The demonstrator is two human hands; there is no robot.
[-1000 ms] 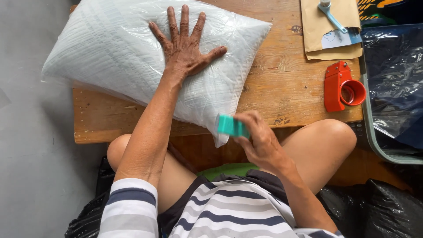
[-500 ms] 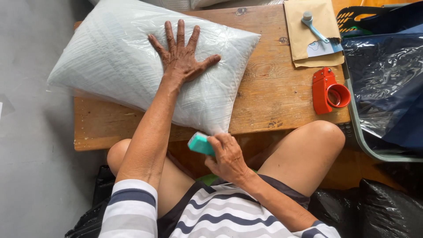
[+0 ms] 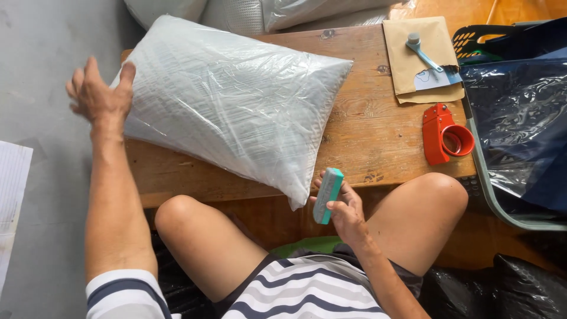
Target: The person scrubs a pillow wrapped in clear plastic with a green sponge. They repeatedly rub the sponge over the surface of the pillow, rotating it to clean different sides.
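While I'm looking down from the head cam, my left hand (image 3: 97, 94) is up at the far left corner of the plastic-wrapped pillow (image 3: 236, 100), fingers spread loosely apart, thumb just about touching the wrap; can't tell if it's actually gripping. My right hand (image 3: 342, 210) is closed around a small teal block (image 3: 328, 195), held upright just off the near edge of the wooden surface (image 3: 378, 136), right beside the pillow's near corner. The pillow lies diagonally and takes up most of the left half, its left end hanging past the edge. Right of it there's a bare strip of wood, then a red tape dispenser (image 3: 446, 136) near the right edge and a brown envelope (image 3: 422, 59) at the back.
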